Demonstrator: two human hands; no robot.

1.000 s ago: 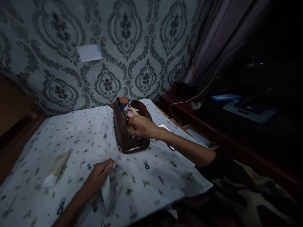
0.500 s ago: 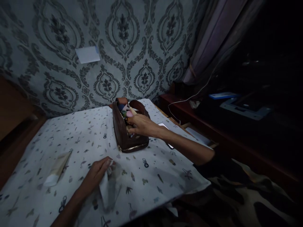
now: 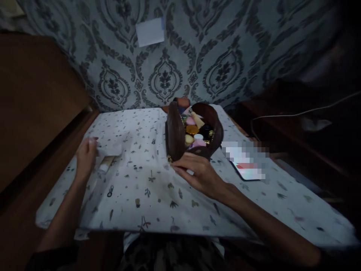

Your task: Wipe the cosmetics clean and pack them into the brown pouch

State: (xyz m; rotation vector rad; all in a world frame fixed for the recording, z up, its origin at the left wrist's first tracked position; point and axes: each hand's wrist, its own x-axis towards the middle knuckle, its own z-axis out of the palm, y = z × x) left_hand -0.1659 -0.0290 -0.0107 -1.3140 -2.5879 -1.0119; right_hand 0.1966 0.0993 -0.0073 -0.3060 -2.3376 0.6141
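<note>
A brown cosmetic bag (image 3: 175, 133) stands unzipped against the wall side of the table, packed with small jars (image 3: 192, 129), bottles and a beige tube (image 3: 197, 119). At its near left corner my right hand (image 3: 199, 171) is closed, thumb and forefinger pinching the gold zipper pull (image 3: 169, 159). Off to the left, my left hand (image 3: 86, 154) grips a white tissue (image 3: 111, 149), blurred by motion, which hangs over part of a beige tube with a white cap (image 3: 105, 164) lying on the cloth.
A patterned white cloth (image 3: 158, 210) covers the table. Right of the bag lies a phone (image 3: 245, 165) with a lit screen. Brown wooden furniture (image 3: 36, 101) borders the left side. A white cable (image 3: 296, 114) runs along the right, and a paper (image 3: 150, 32) hangs on the wallpaper.
My right hand has left the bag's inside and moved to the zipper pull at its near corner. My left hand has carried the tissue left, beside the tube. The view has swung left.
</note>
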